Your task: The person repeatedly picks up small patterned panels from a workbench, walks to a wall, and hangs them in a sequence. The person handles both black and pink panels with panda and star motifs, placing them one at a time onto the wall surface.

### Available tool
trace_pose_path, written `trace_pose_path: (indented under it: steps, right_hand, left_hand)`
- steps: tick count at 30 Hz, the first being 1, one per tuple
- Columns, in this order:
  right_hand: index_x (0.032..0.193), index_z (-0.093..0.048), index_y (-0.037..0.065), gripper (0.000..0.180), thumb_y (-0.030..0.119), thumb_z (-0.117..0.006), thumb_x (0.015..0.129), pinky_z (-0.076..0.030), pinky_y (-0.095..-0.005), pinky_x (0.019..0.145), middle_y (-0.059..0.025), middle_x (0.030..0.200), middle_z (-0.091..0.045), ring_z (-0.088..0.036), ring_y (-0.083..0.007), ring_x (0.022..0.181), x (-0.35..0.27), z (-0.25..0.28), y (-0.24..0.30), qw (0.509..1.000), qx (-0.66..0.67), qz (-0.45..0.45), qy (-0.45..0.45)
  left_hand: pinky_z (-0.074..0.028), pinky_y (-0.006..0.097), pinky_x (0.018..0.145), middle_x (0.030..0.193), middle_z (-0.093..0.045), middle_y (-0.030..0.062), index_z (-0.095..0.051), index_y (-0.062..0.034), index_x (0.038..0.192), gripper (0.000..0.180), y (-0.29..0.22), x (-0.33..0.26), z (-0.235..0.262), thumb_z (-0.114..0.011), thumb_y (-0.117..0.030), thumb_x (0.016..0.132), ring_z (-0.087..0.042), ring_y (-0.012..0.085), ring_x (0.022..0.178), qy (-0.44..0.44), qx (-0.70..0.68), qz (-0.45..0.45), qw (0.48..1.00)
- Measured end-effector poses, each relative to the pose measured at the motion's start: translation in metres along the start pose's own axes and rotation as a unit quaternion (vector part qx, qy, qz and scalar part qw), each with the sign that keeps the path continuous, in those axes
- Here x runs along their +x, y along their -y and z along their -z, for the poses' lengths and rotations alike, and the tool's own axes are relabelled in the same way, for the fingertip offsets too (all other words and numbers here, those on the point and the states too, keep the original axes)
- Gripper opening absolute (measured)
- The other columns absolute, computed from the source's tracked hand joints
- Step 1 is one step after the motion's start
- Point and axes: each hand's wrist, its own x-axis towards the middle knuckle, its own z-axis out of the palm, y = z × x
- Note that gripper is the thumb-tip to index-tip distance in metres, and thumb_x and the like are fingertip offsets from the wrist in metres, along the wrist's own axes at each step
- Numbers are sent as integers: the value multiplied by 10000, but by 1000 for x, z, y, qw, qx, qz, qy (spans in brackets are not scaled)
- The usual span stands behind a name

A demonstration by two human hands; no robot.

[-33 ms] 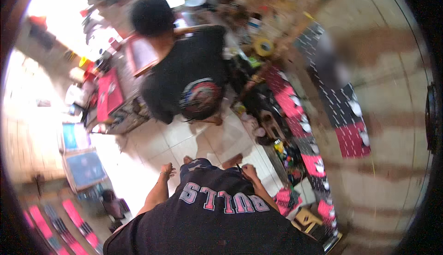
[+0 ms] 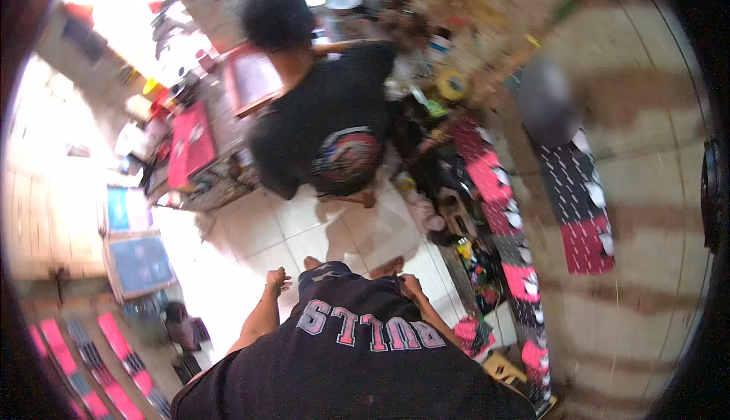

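Note:
My left hand (image 2: 278, 278) hangs in front of my body at the left, over the pale tiled floor (image 2: 262, 231). Its fingers are loosely bent and apart, and nothing shows in them. By my right side, next to my dark shorts (image 2: 328, 273), my right hand (image 2: 411, 286) has its fingers curled in. A narrow dark thing pokes out of that hand in the earlier picture; now it hardly shows, and its kind cannot be made out. Both hands are away from the benches.
A person in a black shirt (image 2: 323, 120) sits ahead at a workbench, beside a wood-framed screen (image 2: 255, 82) and a red panel (image 2: 192, 145). Rows of pink, maroon and grey pieces (image 2: 502, 184) run along the right. A yellow tape roll (image 2: 452, 85) and clutter lie between.
The surroundings have shifted a little to the right in view, while my hands keep nearly the same place. The dark thing at my right hand shows less.

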Motion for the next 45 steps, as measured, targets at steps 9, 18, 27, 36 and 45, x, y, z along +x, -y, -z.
trace_pose_path:
  steps: [9,18,27,36,45]
  right_hand:
    - [730,-655,26,192,178,-556,791,-474,-293,466,-61,622,-627,-607,-150,551,157,-71,181,976,22,-56,210]
    - [880,-612,12,186,172,-518,856,-496,-312,518,-87,742,-648,-620,-188,628,223,-199,496,923,98,46,368]
    - [954,-569,40,156,142,-565,836,-475,-284,500,-98,764,-622,-594,-187,614,353,-272,784,796,545,-125,229]
    - [793,-560,23,186,176,-655,747,-382,-352,409,-80,646,-561,-525,-185,507,474,-345,865,861,492,-123,-36]
    - [744,-671,46,118,158,-664,706,-438,-291,512,-42,619,-613,-555,-120,559,431,-324,929,914,403,-39,7]
  left_hand:
    - [-505,291,519,892,-653,122,-534,-11,1046,309,87,35,151,-464,-225,835,-628,187,639,-39,-301,-23,953]
    - [-501,374,669,1029,-614,153,-508,-3,1061,345,208,36,232,-435,-262,845,-638,264,813,-161,-512,111,836]
    - [-503,395,687,1040,-608,158,-499,0,1067,343,218,46,257,-431,-262,856,-632,285,837,-141,-478,110,860]
    - [-504,416,712,1056,-600,165,-482,11,1088,349,62,147,447,-429,-255,867,-624,306,864,-75,-380,38,921]
    - [-506,438,737,1071,-591,173,-465,21,1108,356,-61,183,587,-426,-248,878,-616,327,891,-44,-364,29,930]
